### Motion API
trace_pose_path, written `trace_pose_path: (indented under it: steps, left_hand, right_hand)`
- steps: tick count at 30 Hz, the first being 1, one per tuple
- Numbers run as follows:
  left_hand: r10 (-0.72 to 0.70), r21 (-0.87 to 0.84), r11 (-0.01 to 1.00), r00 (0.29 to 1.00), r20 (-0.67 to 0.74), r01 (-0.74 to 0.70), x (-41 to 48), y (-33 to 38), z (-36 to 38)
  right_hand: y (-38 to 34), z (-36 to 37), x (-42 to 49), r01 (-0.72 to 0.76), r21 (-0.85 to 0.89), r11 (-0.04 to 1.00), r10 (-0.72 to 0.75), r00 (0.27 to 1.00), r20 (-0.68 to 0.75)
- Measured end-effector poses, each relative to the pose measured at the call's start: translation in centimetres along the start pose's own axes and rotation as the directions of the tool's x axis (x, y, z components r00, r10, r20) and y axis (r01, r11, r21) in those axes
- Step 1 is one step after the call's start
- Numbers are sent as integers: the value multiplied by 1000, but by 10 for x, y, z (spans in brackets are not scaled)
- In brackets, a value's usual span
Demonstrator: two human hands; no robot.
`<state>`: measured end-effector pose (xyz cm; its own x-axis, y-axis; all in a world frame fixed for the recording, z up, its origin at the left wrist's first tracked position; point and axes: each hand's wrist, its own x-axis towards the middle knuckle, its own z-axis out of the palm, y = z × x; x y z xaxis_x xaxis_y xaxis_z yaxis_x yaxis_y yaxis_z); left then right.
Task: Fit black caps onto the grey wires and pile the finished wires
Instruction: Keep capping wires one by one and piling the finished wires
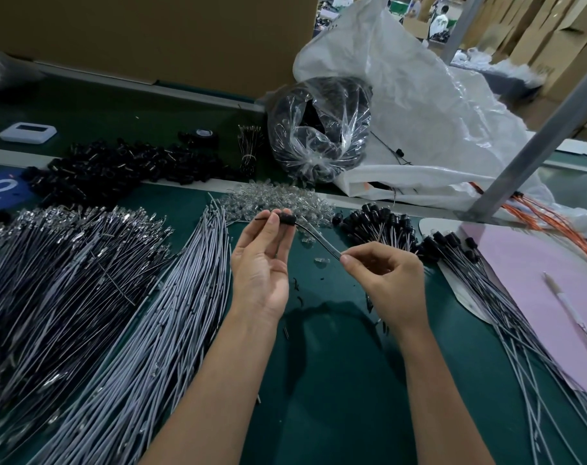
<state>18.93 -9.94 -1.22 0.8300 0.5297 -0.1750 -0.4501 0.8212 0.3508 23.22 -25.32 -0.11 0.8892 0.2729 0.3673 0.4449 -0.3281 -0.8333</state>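
My left hand (262, 263) is raised palm-up over the green table and pinches a black cap (287, 219) at its fingertips. A grey wire (314, 235) runs through the cap, its thin dark tip sticking out to the left. My right hand (384, 280) pinches the same wire lower down, to the right of the cap. Bare grey wires (171, 297) lie in a long bundle at left. Wires with black caps fitted (453, 256) are piled at right. Loose black caps (117, 166) are heaped at the back left.
A heap of clear bulbs (278, 199) lies just behind my hands. Dark wires with metal ends (57, 263) fill the far left. A plastic bag of black parts (319, 129), a white sack (419, 112), a pink sheet (537, 290) with a pen and a grey post (537, 135) stand right.
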Motion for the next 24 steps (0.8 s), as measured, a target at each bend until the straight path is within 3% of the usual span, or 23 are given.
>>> trace_pose_path:
  steps: [13,24]
  left_hand:
    - [18,152,988,1000,-18,-15,-3,-2,6]
    - [25,96,995,1000,-4,-25,0,1,3]
  right_hand:
    - [0,1,1,21,-25,999,-20,1000,20]
    - [2,-1,2,8,-11,1000,-8,1000,19]
